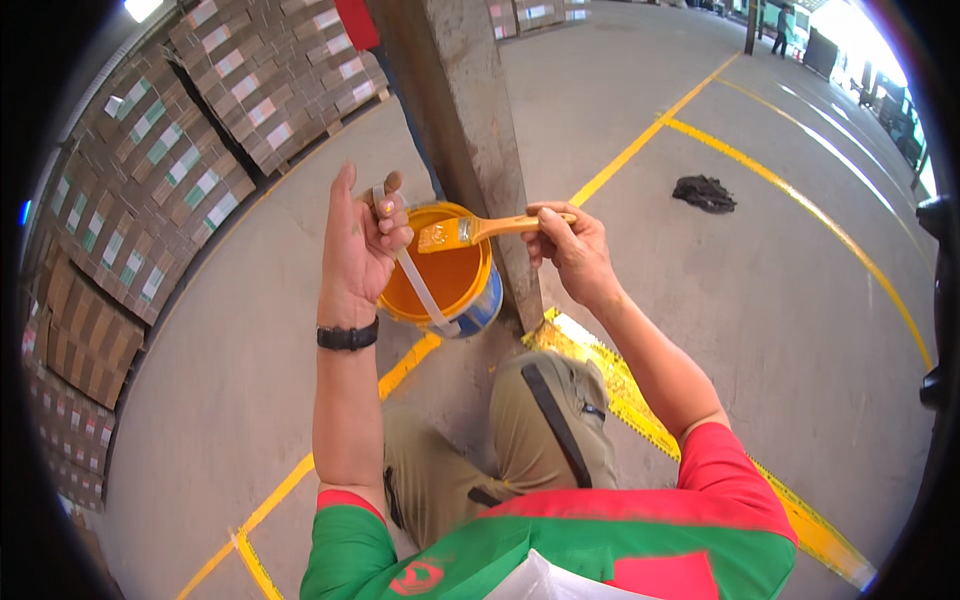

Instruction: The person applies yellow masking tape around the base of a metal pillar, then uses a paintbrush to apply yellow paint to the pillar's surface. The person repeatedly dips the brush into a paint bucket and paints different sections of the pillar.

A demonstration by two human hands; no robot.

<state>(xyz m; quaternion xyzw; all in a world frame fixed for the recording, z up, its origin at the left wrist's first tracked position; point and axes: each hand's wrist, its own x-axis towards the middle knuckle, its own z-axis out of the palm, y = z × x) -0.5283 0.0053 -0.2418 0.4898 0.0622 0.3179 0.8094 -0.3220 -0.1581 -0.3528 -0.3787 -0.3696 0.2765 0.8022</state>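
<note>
Fingers point(392, 228) of your left hand point(358, 250) are curled around the white bail handle point(420, 290) of the paint can point(448, 270), gripping it near its upper end while the index finger and thumb stand extended upward. Your right hand point(572, 248) is clenched on the wooden handle of the paintbrush point(478, 231), pinching it between thumb and fingertips at the handle's far end.

Container: the paint can is a round open-top can with a blue-and-white side wall and a rim coated in yellow-orange. It holds yellow-orange paint, which covers the inner wall and bottom as far as you can see; the fill level cannot be told. The can hangs from the bail handle, just beside the base of a grey concrete column point(470, 140), above the concrete floor point(700, 300).

Orientation: the paintbrush lies nearly horizontal across the view. Its long axis runs left to right, with the bristles pointing toward your left hand and the handle end toward your right hand. The bristles are loaded with yellow-orange paint and sit over the can's opening, at its upper rim. A metal ferrule joins bristles to handle.

Surroundings: yellow painted lines point(640, 140) cross the floor, and a freshly coloured yellow strip point(620, 390) runs from the column base past your bent knee point(545, 400). Stacked cartons point(180, 150) stand to your left. A dark rag point(705, 192) lies on the floor well apart to the right.
</note>
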